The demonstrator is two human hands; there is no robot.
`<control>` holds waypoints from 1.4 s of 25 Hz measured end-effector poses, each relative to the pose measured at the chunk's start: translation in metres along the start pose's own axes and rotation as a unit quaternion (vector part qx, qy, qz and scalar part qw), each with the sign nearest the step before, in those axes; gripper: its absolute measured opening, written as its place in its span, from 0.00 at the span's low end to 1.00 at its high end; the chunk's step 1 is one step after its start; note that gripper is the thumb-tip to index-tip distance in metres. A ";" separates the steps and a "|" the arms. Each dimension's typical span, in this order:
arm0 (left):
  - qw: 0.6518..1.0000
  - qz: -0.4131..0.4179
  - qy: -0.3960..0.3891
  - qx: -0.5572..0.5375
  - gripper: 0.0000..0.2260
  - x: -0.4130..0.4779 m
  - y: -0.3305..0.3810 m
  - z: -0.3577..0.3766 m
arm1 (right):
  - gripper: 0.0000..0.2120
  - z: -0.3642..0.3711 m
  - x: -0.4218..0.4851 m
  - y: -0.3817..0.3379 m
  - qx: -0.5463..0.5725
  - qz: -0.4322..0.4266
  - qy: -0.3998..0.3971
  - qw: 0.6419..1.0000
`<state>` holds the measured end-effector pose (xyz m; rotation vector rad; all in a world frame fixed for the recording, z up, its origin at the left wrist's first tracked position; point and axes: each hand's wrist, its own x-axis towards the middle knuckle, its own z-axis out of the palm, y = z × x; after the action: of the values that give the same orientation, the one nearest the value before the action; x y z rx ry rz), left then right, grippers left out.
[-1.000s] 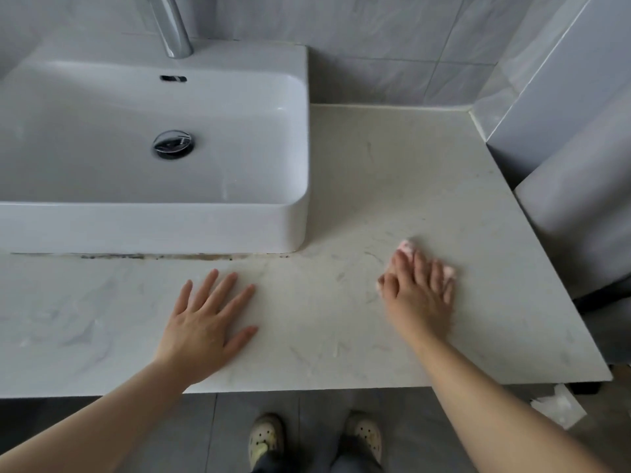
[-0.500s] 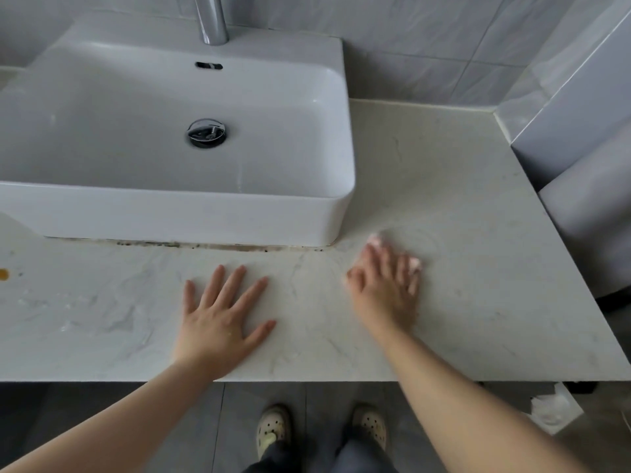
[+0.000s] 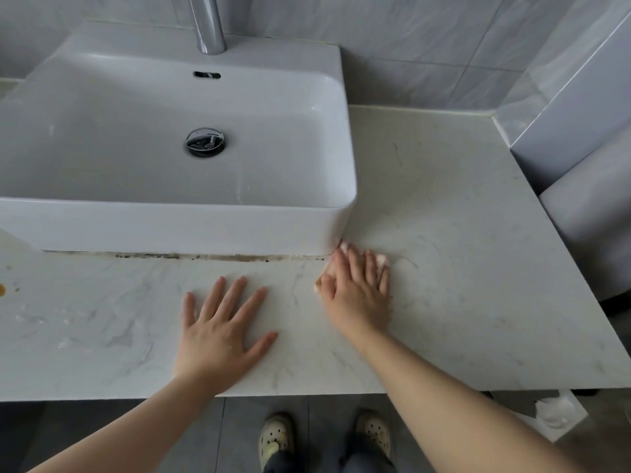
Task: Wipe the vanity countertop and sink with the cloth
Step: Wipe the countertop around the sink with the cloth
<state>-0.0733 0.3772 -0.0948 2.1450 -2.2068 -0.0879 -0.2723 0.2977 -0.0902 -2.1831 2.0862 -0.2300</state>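
Note:
A pale marble countertop [image 3: 461,254] carries a white rectangular vessel sink [image 3: 170,230] with a chrome drain [image 3: 206,142] and faucet [image 3: 208,25]. My right hand [image 3: 358,291] lies flat on a small pink cloth [image 3: 380,259], pressing it to the counter right at the sink's front right corner; only the cloth's edges show past my fingers. To its left, my left hand [image 3: 222,332] rests palm down on the counter with fingers spread and nothing in it. Dark grime runs along the seam under the sink's front edge [image 3: 205,257].
An orange stain [image 3: 2,290] and pale smears mark the counter's left part. Grey tiled wall [image 3: 426,46] stands behind, a white panel and rounded fixture [image 3: 594,213] on the right. Below the counter's front edge are my shoes [image 3: 276,442] and a white tissue box [image 3: 555,413] on the floor.
My right hand has slid the cloth left and away from me, from the open counter to the sink's front right corner. My left hand has stayed flat on the counter.

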 end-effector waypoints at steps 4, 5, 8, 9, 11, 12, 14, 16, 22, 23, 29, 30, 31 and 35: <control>1.000 0.003 0.003 -0.003 0.31 0.000 0.000 0.000 | 0.25 -0.010 -0.072 0.007 -0.031 -0.246 -0.052 0.967; 1.000 0.004 0.002 0.000 0.31 0.000 0.000 -0.001 | 0.26 -0.010 -0.063 0.020 -0.053 -0.270 -0.048 0.960; 1.000 0.004 0.002 0.004 0.31 0.000 -0.001 -0.001 | 0.28 -0.009 -0.008 0.046 -0.057 -0.090 -0.016 0.994; 1.000 0.004 0.001 0.005 0.31 0.000 0.000 -0.001 | 0.28 -0.011 0.001 0.043 -0.033 -0.006 -0.017 0.999; 1.000 0.002 -0.001 0.003 0.31 0.000 0.000 -0.001 | 0.27 -0.009 -0.020 0.022 -0.013 0.020 0.002 1.000; 1.000 0.001 -0.002 0.000 0.31 0.000 0.000 -0.002 | 0.26 -0.008 -0.046 0.012 -0.010 -0.032 -0.019 0.999; 1.000 0.003 -0.002 -0.001 0.31 0.000 0.000 -0.002 | 0.25 -0.010 -0.098 0.014 -0.026 -0.166 -0.057 0.984; 1.000 0.006 -0.003 0.004 0.31 0.000 0.000 -0.002 | 0.24 -0.015 -0.099 0.042 -0.057 -0.174 -0.062 0.981; 1.000 -0.002 0.001 0.002 0.32 0.000 -0.001 0.000 | 0.31 -0.011 -0.028 0.043 -0.035 0.142 -0.014 0.989; 1.000 -0.007 0.005 -0.004 0.33 0.001 -0.001 0.000 | 0.31 -0.007 -0.033 0.019 -0.033 0.090 -0.010 0.995; 1.000 -0.015 0.010 -0.007 0.31 0.001 0.001 0.000 | 0.30 -0.013 -0.041 0.037 -0.063 -0.161 -0.072 0.982; 1.000 -0.014 0.007 -0.003 0.31 0.001 0.001 -0.001 | 0.31 -0.016 -0.028 0.060 -0.059 -0.076 -0.051 0.994; 1.000 -0.014 0.007 0.001 0.30 0.001 0.002 -0.001 | 0.31 -0.019 -0.017 0.078 -0.054 0.015 -0.029 0.998; 1.000 -0.020 0.008 0.000 0.31 0.000 0.002 -0.001 | 0.28 -0.007 0.012 0.030 0.003 0.117 -0.005 0.993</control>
<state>-0.0755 0.3768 -0.0933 2.1830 -2.1550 -0.0738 -0.3027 0.2840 -0.0884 -1.9086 2.3061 -0.1999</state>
